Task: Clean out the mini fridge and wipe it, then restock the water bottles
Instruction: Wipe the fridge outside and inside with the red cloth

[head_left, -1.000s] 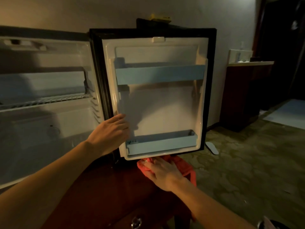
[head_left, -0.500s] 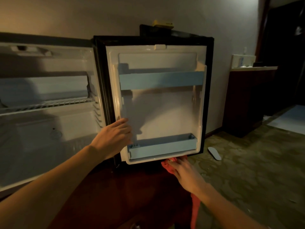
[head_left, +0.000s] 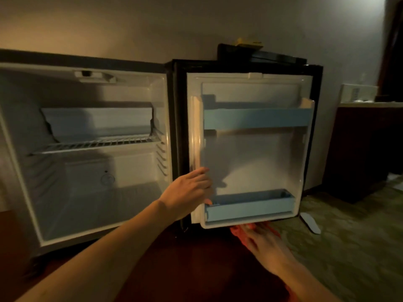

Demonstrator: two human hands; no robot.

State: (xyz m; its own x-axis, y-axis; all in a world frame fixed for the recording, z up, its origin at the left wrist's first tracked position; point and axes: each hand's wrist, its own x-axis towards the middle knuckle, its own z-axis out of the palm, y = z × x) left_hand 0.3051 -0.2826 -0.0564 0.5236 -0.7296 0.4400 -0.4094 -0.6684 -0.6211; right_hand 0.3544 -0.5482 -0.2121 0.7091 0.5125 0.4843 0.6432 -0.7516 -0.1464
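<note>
The mini fridge [head_left: 102, 234] stands open on the left, its white inside bare except for a wire shelf [head_left: 96, 144]. Its door [head_left: 253, 162] is swung wide to the right, with two pale blue door racks and nothing in them. My left hand [head_left: 188, 190] rests against the inner left edge of the door, fingers pointing right. My right hand [head_left: 265, 243] reaches under the door's bottom edge, fingers stretched out over a red cloth [head_left: 237, 233] and pressing it there. The hand is blurred. No water bottles are in view.
The fridge sits on a dark red-brown wooden top [head_left: 185, 269]. A yellow item [head_left: 249, 43] lies on a black box behind the door. A dark cabinet [head_left: 366, 153] stands at the right. On the patterned floor [head_left: 349, 258] lies a white slipper [head_left: 310, 223].
My right hand slid the red cloth from the wooden top up to the door's bottom edge and to the right. The view pulled back and shifted left. My left hand stayed on the door.
</note>
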